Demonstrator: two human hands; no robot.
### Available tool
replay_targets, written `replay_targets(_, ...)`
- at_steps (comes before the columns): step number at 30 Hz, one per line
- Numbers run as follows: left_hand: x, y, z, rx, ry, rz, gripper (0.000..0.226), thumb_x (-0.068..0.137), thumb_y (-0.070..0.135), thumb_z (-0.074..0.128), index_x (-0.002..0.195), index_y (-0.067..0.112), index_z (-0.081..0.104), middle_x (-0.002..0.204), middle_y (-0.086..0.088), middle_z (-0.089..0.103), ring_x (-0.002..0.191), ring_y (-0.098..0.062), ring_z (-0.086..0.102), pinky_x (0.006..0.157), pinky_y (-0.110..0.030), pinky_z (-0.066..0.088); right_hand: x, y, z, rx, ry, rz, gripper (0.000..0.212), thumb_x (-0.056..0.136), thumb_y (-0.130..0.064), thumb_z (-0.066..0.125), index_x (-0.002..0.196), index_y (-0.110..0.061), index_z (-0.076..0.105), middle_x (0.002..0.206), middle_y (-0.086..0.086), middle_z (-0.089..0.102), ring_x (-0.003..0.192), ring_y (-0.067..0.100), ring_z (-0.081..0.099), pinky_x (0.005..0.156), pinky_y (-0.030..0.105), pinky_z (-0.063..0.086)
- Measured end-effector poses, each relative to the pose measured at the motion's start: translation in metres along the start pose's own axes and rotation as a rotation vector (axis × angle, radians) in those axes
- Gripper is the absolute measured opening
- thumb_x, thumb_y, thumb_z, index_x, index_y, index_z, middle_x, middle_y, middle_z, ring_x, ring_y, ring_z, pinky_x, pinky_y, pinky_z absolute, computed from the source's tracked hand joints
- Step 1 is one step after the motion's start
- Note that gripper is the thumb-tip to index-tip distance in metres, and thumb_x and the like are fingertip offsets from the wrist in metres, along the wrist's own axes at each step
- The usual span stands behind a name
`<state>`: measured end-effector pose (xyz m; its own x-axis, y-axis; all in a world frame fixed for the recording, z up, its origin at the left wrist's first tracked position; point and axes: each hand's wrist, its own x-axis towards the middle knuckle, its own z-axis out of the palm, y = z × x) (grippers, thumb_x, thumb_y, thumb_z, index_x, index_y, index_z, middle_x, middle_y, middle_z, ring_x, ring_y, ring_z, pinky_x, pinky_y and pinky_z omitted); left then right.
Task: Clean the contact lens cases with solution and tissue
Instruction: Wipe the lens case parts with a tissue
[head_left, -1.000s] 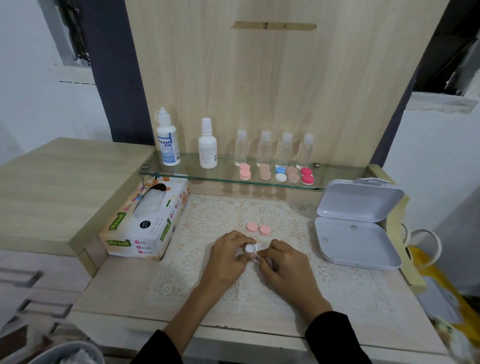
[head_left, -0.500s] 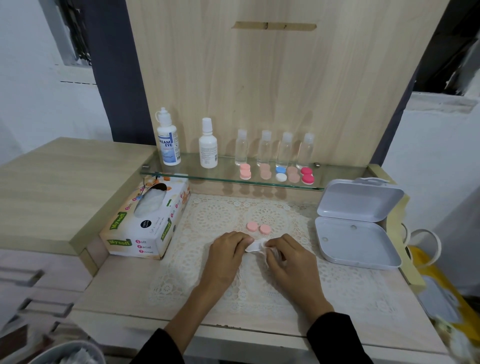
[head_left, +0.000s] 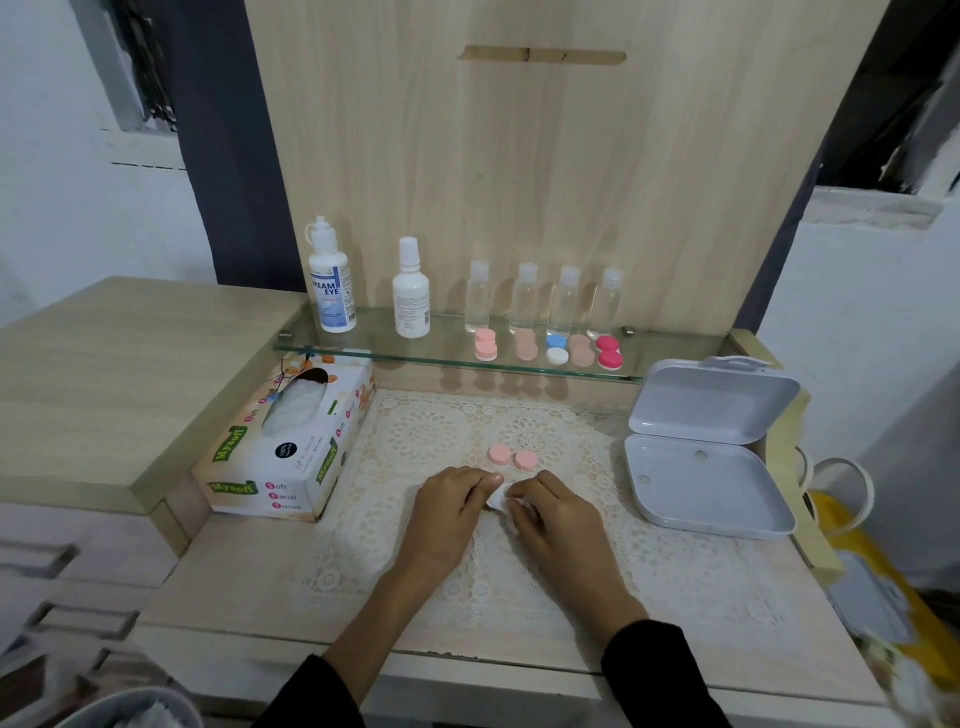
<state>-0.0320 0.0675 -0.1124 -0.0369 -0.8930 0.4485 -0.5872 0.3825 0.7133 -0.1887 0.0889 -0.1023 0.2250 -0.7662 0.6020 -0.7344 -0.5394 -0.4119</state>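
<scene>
My left hand (head_left: 451, 512) and my right hand (head_left: 558, 525) meet over the lace mat (head_left: 415, 441), together pinching a small white lens case (head_left: 496, 500) wrapped partly in white tissue. Most of the case is hidden by my fingers. Two pink caps (head_left: 511, 456) lie on the mat just beyond my hands. A tissue box (head_left: 291, 447) stands to the left. On the glass shelf (head_left: 447, 358) stand a Dream Eye solution bottle (head_left: 328, 278), a white bottle (head_left: 411, 291), several small clear bottles (head_left: 545, 301) and several coloured lens cases (head_left: 550, 351).
An open grey plastic box (head_left: 701, 457) sits on the right of the table. A raised wooden counter (head_left: 104, 374) lies to the left with drawers below. A bin (head_left: 130, 709) shows at the bottom left, a yellow bag (head_left: 852, 525) at the right.
My hands have closed in around the white case; the tissue now covers more of it and my left thumb has slid over the top.
</scene>
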Motion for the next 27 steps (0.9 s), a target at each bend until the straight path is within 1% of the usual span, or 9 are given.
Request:
replay_targets(3,0.0,0.001,-0.001,-0.02,0.014,-0.013,0.056,0.09,0.054,0.038,0.071,0.008,0.063,0.061,0.001,0.06,0.06,-0.013,0.055,0.06,-0.036,0.046,0.0,-0.011,0.002,0.067,0.003,-0.05,0.017,0.091,-0.027,0.051,0.089,-0.016,0.064,0.082,-0.006,0.058,0.063,0.01,0.051,0.052,0.029,0.045)
replay_targets(7,-0.001,0.002,-0.002,-0.031,-0.001,-0.005,0.045,0.093,0.044,0.044,0.074,0.011,0.068,0.066,0.004,0.065,0.063,-0.011,0.06,0.063,-0.036,0.049,0.0,-0.013,0.004,0.046,-0.007,-0.103,0.016,0.092,-0.027,0.055,0.095,-0.017,0.067,0.082,-0.006,0.057,0.062,0.009,0.05,0.05,0.03,0.046)
replay_targets(11,-0.001,0.002,-0.001,0.001,-0.035,-0.014,0.058,0.091,0.055,0.037,0.071,0.008,0.064,0.062,0.001,0.061,0.06,-0.014,0.056,0.061,-0.034,0.045,-0.002,-0.008,0.004,-0.073,0.081,-0.083,0.008,0.091,-0.023,0.06,0.088,-0.018,0.065,0.082,-0.006,0.057,0.063,0.01,0.052,0.048,0.03,0.045)
replay_targets(14,-0.001,0.002,-0.001,0.01,-0.044,-0.008,0.058,0.091,0.054,0.038,0.069,0.006,0.062,0.059,-0.001,0.058,0.058,-0.016,0.053,0.06,-0.034,0.043,-0.002,-0.004,0.006,-0.179,0.107,-0.055,0.009,0.092,-0.024,0.063,0.084,-0.019,0.063,0.081,-0.007,0.055,0.065,0.009,0.051,0.047,0.028,0.042)
replay_targets(16,-0.002,0.003,-0.002,0.013,-0.05,-0.009,0.053,0.092,0.048,0.04,0.07,0.006,0.063,0.06,0.0,0.059,0.059,-0.014,0.054,0.06,-0.034,0.044,-0.003,-0.005,0.009,-0.249,0.109,-0.166,0.011,0.092,-0.022,0.063,0.082,-0.017,0.064,0.078,-0.006,0.056,0.065,0.009,0.05,0.046,0.027,0.041)
replay_targets(19,-0.002,0.007,-0.003,0.019,-0.049,-0.004,0.046,0.095,0.038,0.043,0.068,0.006,0.063,0.061,-0.001,0.06,0.058,-0.014,0.054,0.061,-0.033,0.045,-0.002,-0.011,0.007,-0.196,0.094,-0.287,0.008,0.09,-0.019,0.062,0.086,-0.014,0.067,0.076,-0.004,0.055,0.065,0.01,0.05,0.047,0.022,0.04)
replay_targets(22,-0.002,0.009,-0.002,0.058,-0.051,0.002,0.041,0.097,0.028,0.048,0.067,0.004,0.061,0.061,-0.001,0.058,0.058,-0.016,0.053,0.06,-0.03,0.043,-0.002,-0.009,0.007,-0.209,0.102,-0.266,0.006,0.088,-0.018,0.065,0.083,-0.014,0.066,0.075,-0.004,0.055,0.065,0.012,0.05,0.047,0.024,0.038)
replay_targets(25,-0.002,0.01,-0.002,0.097,-0.043,0.005,0.038,0.097,0.026,0.05,0.067,0.005,0.06,0.06,0.003,0.052,0.058,-0.012,0.046,0.059,-0.025,0.034,-0.002,-0.006,0.006,-0.313,0.138,-0.193,0.012,0.086,-0.02,0.067,0.077,-0.015,0.062,0.073,-0.003,0.055,0.064,0.013,0.05,0.043,0.028,0.039)
replay_targets(27,-0.002,0.009,-0.002,0.102,-0.033,-0.002,0.037,0.096,0.025,0.051,0.067,0.004,0.06,0.061,0.002,0.053,0.059,-0.013,0.047,0.06,-0.027,0.036,-0.002,-0.006,0.005,-0.315,0.146,-0.201,0.013,0.087,-0.02,0.067,0.076,-0.014,0.062,0.072,-0.003,0.055,0.063,0.013,0.051,0.042,0.029,0.039)
